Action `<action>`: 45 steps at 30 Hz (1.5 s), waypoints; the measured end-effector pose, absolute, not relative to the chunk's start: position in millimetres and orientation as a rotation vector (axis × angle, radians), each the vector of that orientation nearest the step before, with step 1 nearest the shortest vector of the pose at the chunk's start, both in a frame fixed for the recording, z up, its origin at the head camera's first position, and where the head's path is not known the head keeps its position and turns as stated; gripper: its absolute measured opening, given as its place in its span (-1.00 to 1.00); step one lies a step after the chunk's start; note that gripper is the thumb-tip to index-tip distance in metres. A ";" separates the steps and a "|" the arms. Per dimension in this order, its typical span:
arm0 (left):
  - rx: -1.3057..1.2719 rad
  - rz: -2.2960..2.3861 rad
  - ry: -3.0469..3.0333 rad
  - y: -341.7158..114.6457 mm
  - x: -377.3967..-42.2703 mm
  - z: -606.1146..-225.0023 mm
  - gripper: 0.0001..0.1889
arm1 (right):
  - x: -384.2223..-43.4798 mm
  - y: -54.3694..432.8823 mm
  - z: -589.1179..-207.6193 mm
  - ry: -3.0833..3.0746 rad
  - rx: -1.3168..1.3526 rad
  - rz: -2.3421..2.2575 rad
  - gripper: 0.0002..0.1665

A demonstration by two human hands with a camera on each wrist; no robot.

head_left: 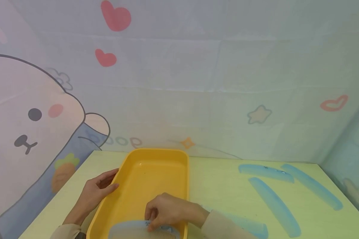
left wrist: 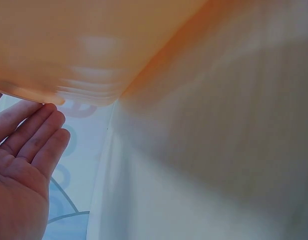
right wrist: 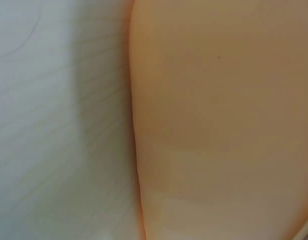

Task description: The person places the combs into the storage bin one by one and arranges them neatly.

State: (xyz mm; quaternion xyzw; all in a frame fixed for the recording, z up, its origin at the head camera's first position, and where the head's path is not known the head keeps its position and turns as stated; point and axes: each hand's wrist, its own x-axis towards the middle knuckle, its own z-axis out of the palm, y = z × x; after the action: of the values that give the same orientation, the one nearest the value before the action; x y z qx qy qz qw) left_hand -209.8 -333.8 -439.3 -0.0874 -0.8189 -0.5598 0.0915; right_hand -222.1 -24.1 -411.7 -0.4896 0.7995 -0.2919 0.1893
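Observation:
A yellow tray lies lengthwise on the table. At its left rim is my left hand, with the thumb over the edge and the other fingers outside. In the left wrist view those fingers are nearly straight, tips right at the rim. Inside the tray's near end, my right hand pinches a pale blue comb by its spine, teeth toward me. The comb's lower part runs out of the head view. In the right wrist view only the tray and table show, not the hand's grip.
On the pale table right of the tray lie several more blue combs, including a far one, a rightmost one and a middle one. Another comb is partly hidden by my right sleeve. A printed cloth hangs behind.

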 end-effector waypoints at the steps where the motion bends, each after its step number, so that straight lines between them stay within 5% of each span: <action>1: -0.262 -1.665 -2.433 -333.8 -209.9 -439.2 -0.40 | -222.0 -24.1 -411.8 2.255 -1.379 -0.810 -0.82; 26: -0.222 -1.641 -2.459 -334.1 -211.4 -440.7 -0.39 | -226.3 -15.5 -401.2 2.197 -1.366 -1.005 -0.78; 45: -0.253 -1.602 -2.467 -335.3 -212.7 -440.4 -0.40 | -228.0 64.9 -372.0 2.235 -1.205 -1.292 -0.74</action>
State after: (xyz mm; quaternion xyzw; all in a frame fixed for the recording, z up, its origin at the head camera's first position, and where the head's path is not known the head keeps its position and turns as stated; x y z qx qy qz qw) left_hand -212.7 -335.3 -440.4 -0.0852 -0.8318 -0.5403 0.0944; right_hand -228.0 64.9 -372.0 -0.4185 0.7761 -0.4486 0.1460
